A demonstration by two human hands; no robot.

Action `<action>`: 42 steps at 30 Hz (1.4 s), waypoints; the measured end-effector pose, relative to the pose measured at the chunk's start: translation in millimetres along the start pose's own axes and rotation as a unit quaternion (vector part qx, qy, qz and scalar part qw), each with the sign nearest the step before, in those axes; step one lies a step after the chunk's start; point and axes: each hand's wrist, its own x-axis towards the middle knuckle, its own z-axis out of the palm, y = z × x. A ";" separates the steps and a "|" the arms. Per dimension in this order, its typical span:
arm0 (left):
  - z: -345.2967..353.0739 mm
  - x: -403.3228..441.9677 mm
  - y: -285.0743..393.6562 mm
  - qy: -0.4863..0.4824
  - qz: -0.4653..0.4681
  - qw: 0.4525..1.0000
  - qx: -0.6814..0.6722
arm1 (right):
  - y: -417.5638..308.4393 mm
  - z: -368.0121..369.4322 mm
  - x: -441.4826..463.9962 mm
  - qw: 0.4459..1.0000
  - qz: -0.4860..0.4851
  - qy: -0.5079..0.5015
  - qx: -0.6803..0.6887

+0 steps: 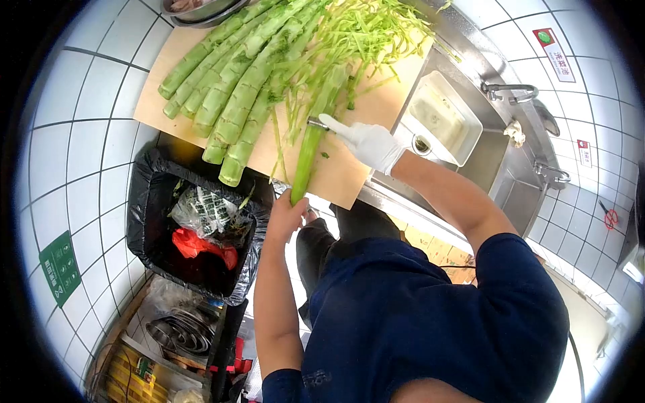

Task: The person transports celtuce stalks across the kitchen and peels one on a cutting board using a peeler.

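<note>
My bare left hand (pixel 287 215) is wrapped round the near end of a peeled celtuce stem (pixel 310 151), which points away from me across the board. In a white glove, my right hand (pixel 371 144) grips a peeler (pixel 317 123) whose metal head lies against that stem about halfway along. Several thick unpeeled celtuce stems (pixel 235 114) lie side by side to the left. At the far right of the board, a loose heap of green peelings (pixel 369 30) spreads out and covers the stem's far end. The peeler's handle is mostly hidden in the glove.
The pale cutting board (pixel 396 101) borders a steel sink on the right, with a white basin (pixel 440 111) and a tap (pixel 510 93). Below left stands a bin (pixel 151 228) lined with black plastic. A metal bowl (pixel 201 10) sits at the far left.
</note>
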 end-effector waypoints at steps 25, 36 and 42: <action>-5.5 15.0 -23.9 0.123 0.133 0.974 0.136 | -62.7 27.7 -18.6 0.997 -0.049 -0.053 -0.002; -2.7 11.8 -34.8 0.130 0.134 0.967 0.173 | 90.3 -45.4 50.1 0.987 0.143 0.074 0.018; -7.6 8.5 -34.7 0.096 0.078 0.985 0.123 | -19.7 10.2 -3.6 0.993 -0.114 -0.029 0.010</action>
